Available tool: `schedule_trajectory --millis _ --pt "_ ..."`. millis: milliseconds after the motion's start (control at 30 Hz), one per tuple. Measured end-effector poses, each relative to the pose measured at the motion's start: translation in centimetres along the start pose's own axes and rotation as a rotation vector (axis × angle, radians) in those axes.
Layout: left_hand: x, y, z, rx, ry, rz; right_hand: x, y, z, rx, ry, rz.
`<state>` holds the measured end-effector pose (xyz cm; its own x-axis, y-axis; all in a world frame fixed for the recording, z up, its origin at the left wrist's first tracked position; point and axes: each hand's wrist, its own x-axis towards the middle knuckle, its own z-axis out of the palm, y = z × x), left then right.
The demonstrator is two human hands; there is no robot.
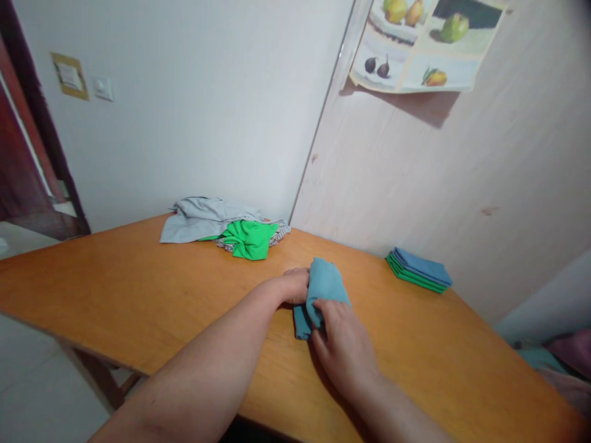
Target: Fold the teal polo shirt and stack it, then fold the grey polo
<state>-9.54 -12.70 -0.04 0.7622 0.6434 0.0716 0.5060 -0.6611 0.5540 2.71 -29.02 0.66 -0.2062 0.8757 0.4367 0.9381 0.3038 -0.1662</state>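
A teal cloth (323, 286) lies partly folded on the wooden table (138, 295), near its middle. My left hand (295, 286) grips the cloth's left edge, fingers tucked under the raised fold. My right hand (344, 344) presses on the cloth's near end, fingers closed over it. Both forearms reach in from the bottom of the view.
A heap of unfolded cloths, grey (203, 218) and bright green (249, 240), sits at the table's back by the wall. A neat stack of folded blue and green cloths (419, 269) rests at the right edge. A fruit poster (425, 43) hangs on the wall.
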Motion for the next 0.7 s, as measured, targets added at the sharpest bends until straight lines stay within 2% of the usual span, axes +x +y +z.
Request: schedule_trajectory --millis 100,200,333,467,600,700 --pt "-0.1 -1.0 -0.5 -0.106 -0.015 0.052 -0.5 0.0 0.9 -0.024 0.031 0.008" --pt "-0.4 -1.9 -1.3 -0.199 -0.021 0.080 -0.7 0.3 0.9 -0.025 0.046 -0.017" --pt "-0.5 -2.2 -2.1 -0.101 0.001 0.014 -0.4 0.6 0.6 0.002 0.065 -0.013" --pt "-0.3 -2.0 -1.9 -0.014 0.020 -0.026 -0.1 0.6 0.3 0.026 0.115 0.035" --pt "-0.2 -2.0 -1.5 -0.035 0.073 -0.021 -0.1 -0.6 0.0 -0.002 0.047 -0.019" --pt "-0.3 -2.1 -1.5 -0.072 0.107 -0.081 -0.3 -1.9 0.0 -0.070 -0.009 -0.027"
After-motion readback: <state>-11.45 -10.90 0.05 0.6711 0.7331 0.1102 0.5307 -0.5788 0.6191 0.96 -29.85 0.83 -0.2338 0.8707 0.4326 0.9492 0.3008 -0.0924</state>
